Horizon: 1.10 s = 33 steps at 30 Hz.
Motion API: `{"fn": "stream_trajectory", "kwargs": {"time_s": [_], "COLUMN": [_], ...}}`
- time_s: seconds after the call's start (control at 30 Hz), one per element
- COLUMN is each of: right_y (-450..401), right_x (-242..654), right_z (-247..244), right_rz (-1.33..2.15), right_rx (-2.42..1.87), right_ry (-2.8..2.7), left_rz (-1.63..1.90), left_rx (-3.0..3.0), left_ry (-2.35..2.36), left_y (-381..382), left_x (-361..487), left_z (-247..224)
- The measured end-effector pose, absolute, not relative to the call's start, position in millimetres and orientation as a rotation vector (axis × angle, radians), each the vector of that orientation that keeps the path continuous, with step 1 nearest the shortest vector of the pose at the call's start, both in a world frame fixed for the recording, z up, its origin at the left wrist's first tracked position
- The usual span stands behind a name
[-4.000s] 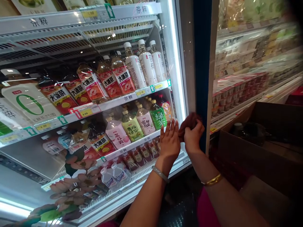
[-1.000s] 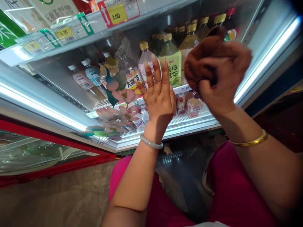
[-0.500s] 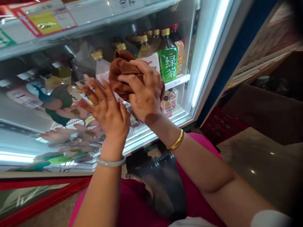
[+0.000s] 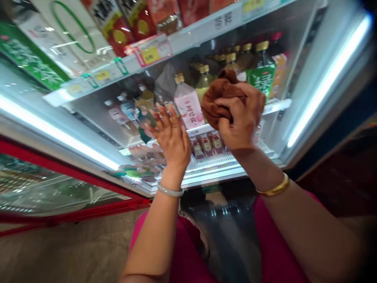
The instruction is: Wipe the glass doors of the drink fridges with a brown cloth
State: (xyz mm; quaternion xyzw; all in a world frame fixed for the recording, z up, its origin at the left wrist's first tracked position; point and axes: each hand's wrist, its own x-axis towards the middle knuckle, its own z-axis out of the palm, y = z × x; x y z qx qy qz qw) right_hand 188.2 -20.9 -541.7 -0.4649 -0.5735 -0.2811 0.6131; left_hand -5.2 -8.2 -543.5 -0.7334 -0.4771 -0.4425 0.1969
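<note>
My right hand [image 4: 243, 114] grips a bunched brown cloth [image 4: 216, 103], held up in front of the shelf of drink bottles. Part of the cloth is covered by the fingers. My left hand [image 4: 171, 135] has its fingers spread and holds nothing. It is nearest to a pink-labelled bottle [image 4: 190, 106] with a gold cap. Behind my right hand stands a green-labelled bottle [image 4: 261, 74]. Below, several small dark red bottles [image 4: 206, 144] sit on the wire rack at the bottom of the cooler.
An upper shelf edge [image 4: 200, 33] with price tags crosses above my hands, with cartons on it. Bright light strips [image 4: 330, 82] run up both sides. At the left is a red-framed door [image 4: 88, 212]. A dark glossy object [image 4: 226, 232] is between my knees.
The view has swung left and up, bringing the upper shelf's cartons and the red-framed door into sight. My hands are farther apart. The cloth stays in my right hand.
</note>
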Motion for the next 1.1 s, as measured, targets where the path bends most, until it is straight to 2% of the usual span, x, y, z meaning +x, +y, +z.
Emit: {"fn": "stream_trajectory", "kwargs": {"time_s": [0.17, 0.33, 0.5, 0.7, 0.97, 1.1], "right_y": [-29, -19, -4, -27, -3, -16], "right_x": [154, 173, 192, 131, 179, 139], "right_z": [-557, -540, -545, -559, -541, -554], "right_rz": [-0.666, -0.641, -0.792, -0.744, -0.747, -0.731], "right_rx": [-0.943, -0.8, -0.859, -0.824, -0.822, -0.852], "right_ry": [-1.49, -1.4, -1.206, -1.524, -1.194, -1.367], "left_rz": [-1.236, -1.197, -1.207, -1.249, -1.218, -1.238], "left_rx": [-2.022, -2.035, -2.014, -1.963, -1.925, -1.993], "left_ry": [-1.294, -1.312, -1.226, -1.168, -1.154, -1.234], "left_y": [-8, -13, -9, -6, -9, -10], "left_x": [1, 1, -14, -16, -11, -7], "left_z": [-558, -557, -554, -558, -557, -558]}}
